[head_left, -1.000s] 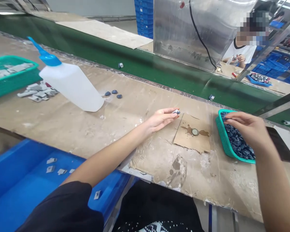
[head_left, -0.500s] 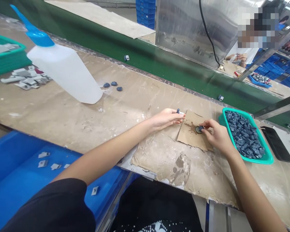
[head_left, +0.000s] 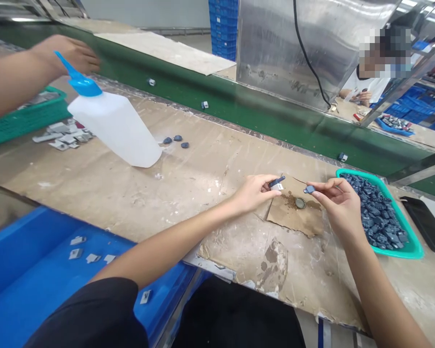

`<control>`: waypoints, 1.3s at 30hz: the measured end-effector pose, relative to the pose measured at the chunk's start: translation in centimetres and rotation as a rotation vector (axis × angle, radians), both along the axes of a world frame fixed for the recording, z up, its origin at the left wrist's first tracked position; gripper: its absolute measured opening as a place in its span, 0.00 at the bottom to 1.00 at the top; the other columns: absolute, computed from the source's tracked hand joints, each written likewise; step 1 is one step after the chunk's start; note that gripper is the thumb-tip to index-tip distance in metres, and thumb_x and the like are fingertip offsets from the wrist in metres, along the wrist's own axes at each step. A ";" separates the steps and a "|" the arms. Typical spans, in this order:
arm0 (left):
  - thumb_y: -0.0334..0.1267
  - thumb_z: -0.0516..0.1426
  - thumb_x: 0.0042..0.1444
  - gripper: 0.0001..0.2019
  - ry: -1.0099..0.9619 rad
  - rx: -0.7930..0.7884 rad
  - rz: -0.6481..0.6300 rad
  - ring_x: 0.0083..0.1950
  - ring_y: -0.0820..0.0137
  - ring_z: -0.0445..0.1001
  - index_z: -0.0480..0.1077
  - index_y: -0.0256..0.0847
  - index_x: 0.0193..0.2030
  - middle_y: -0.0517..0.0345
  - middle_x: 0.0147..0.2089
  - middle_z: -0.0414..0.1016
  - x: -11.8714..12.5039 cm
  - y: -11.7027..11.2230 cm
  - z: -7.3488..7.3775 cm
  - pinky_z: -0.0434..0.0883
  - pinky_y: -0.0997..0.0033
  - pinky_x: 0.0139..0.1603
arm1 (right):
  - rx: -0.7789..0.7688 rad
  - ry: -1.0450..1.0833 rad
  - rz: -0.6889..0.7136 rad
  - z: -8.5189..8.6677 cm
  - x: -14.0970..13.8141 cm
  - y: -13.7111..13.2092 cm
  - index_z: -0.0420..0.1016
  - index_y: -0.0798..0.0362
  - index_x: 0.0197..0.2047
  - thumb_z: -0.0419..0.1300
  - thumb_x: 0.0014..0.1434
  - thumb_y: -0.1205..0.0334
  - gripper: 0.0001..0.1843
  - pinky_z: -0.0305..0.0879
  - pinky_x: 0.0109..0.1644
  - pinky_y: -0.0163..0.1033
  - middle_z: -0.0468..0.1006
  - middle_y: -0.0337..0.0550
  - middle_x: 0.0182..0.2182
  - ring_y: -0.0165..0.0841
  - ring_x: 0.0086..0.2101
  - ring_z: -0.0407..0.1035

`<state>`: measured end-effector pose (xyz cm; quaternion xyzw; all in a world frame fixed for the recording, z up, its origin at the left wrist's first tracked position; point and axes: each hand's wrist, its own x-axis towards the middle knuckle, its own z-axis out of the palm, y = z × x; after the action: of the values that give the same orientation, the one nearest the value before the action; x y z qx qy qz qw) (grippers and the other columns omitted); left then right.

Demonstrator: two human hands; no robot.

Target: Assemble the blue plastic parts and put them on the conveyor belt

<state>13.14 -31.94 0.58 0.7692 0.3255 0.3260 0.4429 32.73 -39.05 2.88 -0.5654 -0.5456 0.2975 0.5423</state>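
My left hand (head_left: 259, 192) pinches a small white and dark blue plastic part (head_left: 277, 183) above the left edge of a piece of brown cardboard (head_left: 290, 220). Between thumb and fingers, my right hand (head_left: 339, 200) grips a small dark blue plastic piece (head_left: 309, 189), raised over the cardboard's right side. A bottle cap (head_left: 299, 203) holding some liquid lies on the stained cardboard, below and between the two hands. Right beside my right hand stands a green basket (head_left: 416, 249) full of dark blue pieces (head_left: 380, 212).
A white bottle (head_left: 116, 128) with a blue nozzle leans left of centre near several blue pieces (head_left: 177, 138). Behind runs a green belt (head_left: 239, 121) carrying small parts. Another person's hand (head_left: 70, 55) reaches in at upper left. A phone (head_left: 426, 222) lies far right; a blue bin (head_left: 39, 270) sits lower left.
My right hand has lifted the dark blue piece up off the bottle cap. My left hand still holds its part, now turned. Another person's arm has entered at upper left.
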 end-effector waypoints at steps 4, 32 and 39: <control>0.38 0.57 0.51 0.16 0.025 0.151 0.002 0.32 0.74 0.68 0.69 0.38 0.47 0.55 0.40 0.73 0.1 -0.9 0.5 0.65 0.75 0.35 | -0.043 0.202 0.073 0.0 -2.0 0.6 0.56 0.48 0.30 0.65 0.45 0.63 0.18 0.68 0.45 0.45 0.79 0.40 0.33 0.38 0.42 0.72; 0.37 0.48 0.59 0.15 -0.085 0.777 -0.117 0.45 0.65 0.65 0.61 0.37 0.52 0.48 0.44 0.69 2.9 -3.5 2.6 0.63 0.64 0.47 | -0.175 0.340 0.398 2.0 -1.4 -2.5 0.56 0.44 0.47 0.56 0.53 0.47 0.22 0.68 0.39 0.42 0.74 0.38 0.33 0.32 0.31 0.70; 0.35 0.47 0.58 0.14 0.473 0.523 -0.109 0.50 0.62 0.63 0.65 0.31 0.48 0.42 0.48 0.65 10.6 8.6 1.7 0.59 0.64 0.52 | -0.104 -1.042 -0.245 2.9 9.4 -2.7 0.71 0.55 0.39 0.50 0.55 0.55 0.15 0.63 0.45 0.53 0.72 0.56 0.37 0.48 0.41 0.67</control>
<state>23.75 -23.33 2.33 0.9269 0.2831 0.1873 0.1602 42.12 -41.76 5.81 -0.7239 -0.6569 -0.0613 0.2017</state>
